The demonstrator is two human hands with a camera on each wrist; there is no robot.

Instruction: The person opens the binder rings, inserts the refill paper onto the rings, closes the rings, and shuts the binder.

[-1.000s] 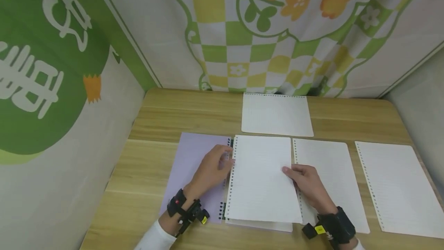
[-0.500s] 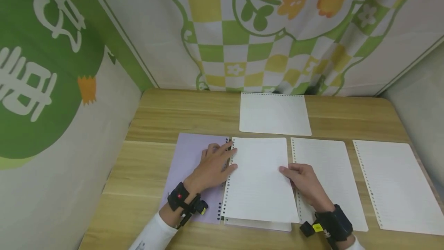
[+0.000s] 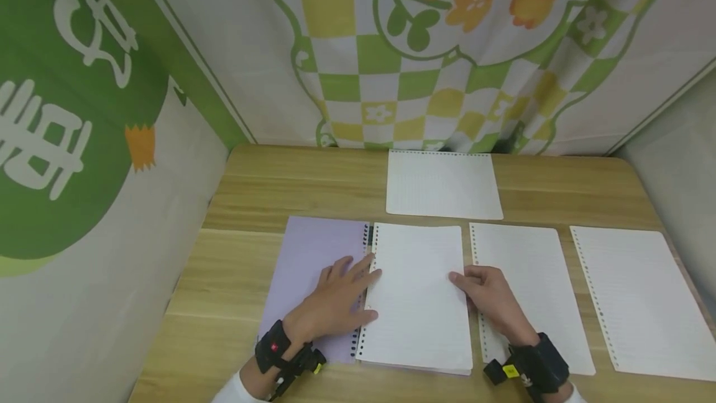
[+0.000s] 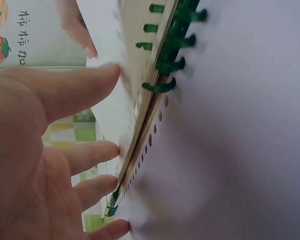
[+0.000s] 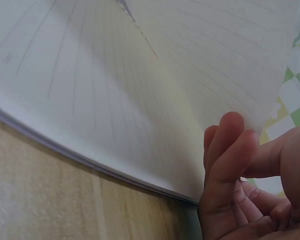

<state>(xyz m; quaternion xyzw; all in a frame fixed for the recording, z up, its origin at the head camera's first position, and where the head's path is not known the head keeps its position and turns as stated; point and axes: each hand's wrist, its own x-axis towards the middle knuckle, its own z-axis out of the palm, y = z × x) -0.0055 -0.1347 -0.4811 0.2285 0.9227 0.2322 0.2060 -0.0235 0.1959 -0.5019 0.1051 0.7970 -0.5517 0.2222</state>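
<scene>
A loose-leaf notebook lies open, its lilac cover (image 3: 313, 254) to the left and a white lined sheet (image 3: 414, 291) over its right side. My right hand (image 3: 489, 294) pinches that sheet's right edge; in the right wrist view the sheet is raised from the pages beneath. My left hand (image 3: 335, 303) spreads over the binding, fingers extended, fingertips at the sheet's punched left edge. The green binder rings (image 4: 165, 65) stand apart in the left wrist view, with the row of punched holes running beside them. In that view the thumb touches the sheet near the rings.
One loose punched sheet (image 3: 444, 185) lies crosswise behind the notebook. Two more, a near sheet (image 3: 531, 291) and a far sheet (image 3: 643, 303), lie to the right on the wooden table (image 3: 224, 303). A patterned curtain (image 3: 391, 55) hangs at the back edge.
The sheet has come down into line with the pages under it. My left hand has moved onto the binding, opened its fingers and slid toward me; my right hand keeps its pinch.
</scene>
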